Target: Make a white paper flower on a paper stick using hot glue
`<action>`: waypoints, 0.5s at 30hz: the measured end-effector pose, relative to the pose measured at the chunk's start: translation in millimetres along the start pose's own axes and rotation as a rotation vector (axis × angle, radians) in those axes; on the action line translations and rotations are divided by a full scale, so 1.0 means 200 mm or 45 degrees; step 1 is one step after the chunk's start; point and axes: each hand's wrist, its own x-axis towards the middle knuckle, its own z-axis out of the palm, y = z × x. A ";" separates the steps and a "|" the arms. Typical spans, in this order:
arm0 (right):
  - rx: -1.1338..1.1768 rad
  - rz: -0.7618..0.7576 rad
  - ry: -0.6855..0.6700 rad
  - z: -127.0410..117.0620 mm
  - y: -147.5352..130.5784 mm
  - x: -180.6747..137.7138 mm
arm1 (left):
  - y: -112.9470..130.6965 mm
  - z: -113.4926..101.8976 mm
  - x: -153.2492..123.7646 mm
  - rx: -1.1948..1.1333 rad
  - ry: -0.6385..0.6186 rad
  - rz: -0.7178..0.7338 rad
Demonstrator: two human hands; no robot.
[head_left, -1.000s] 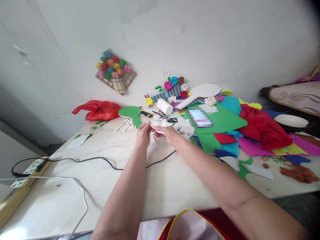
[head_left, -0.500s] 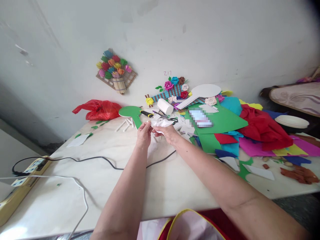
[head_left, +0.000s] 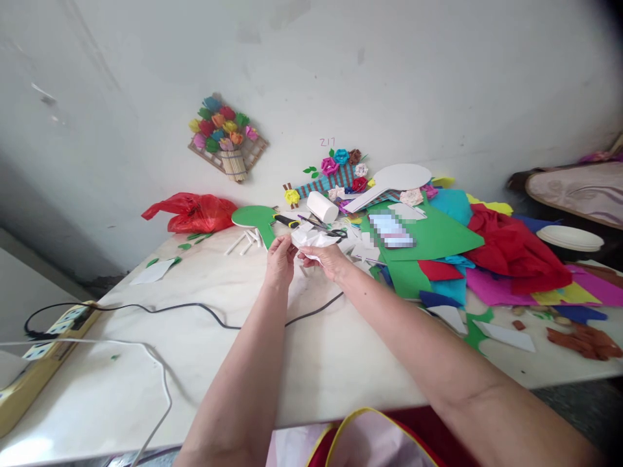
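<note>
Both of my hands meet over the middle of the table around a piece of thin white paper (head_left: 316, 239). My left hand (head_left: 281, 261) pinches its left end between thumb and fingers. My right hand (head_left: 325, 258) is closed on the right side, with part of the paper showing above and below the fingers. Just beyond the paper lie scissors (head_left: 335, 232) and a yellow-and-black handled tool (head_left: 286, 222). A white roll (head_left: 322, 207) rests behind them. Left of my hands is a green paddle-shaped board (head_left: 254, 217) with several white sticks (head_left: 246, 241) by it.
Green sheets (head_left: 438, 237) carry a phone (head_left: 390, 231) to the right, near red crumpled paper (head_left: 516, 250) and white plates (head_left: 570, 237). A red plastic bag (head_left: 195, 213) sits at the back left. A black cable (head_left: 195, 306) crosses the table from a power strip (head_left: 48, 363).
My hands stay in nearly the same place. The white paper between them has shifted slightly and spreads a little differently above my fingers.
</note>
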 end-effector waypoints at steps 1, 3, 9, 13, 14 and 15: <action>0.003 0.000 0.001 0.00 0.00 0.00 | 0.00 0.00 0.00 0.003 0.005 -0.014; 0.008 -0.002 0.005 -0.01 0.01 0.01 | 0.01 0.01 0.00 0.003 0.002 -0.075; 0.021 -0.014 -0.018 -0.02 0.02 0.02 | 0.01 0.00 -0.01 0.069 -0.058 -0.196; -0.014 0.014 0.019 -0.02 0.01 0.01 | 0.00 -0.02 -0.01 0.064 -0.043 -0.123; -0.021 0.015 0.035 -0.02 0.01 0.01 | 0.00 -0.02 -0.01 0.058 -0.038 -0.107; -0.024 0.012 0.047 -0.02 0.00 0.01 | 0.00 -0.03 0.00 0.057 -0.034 -0.096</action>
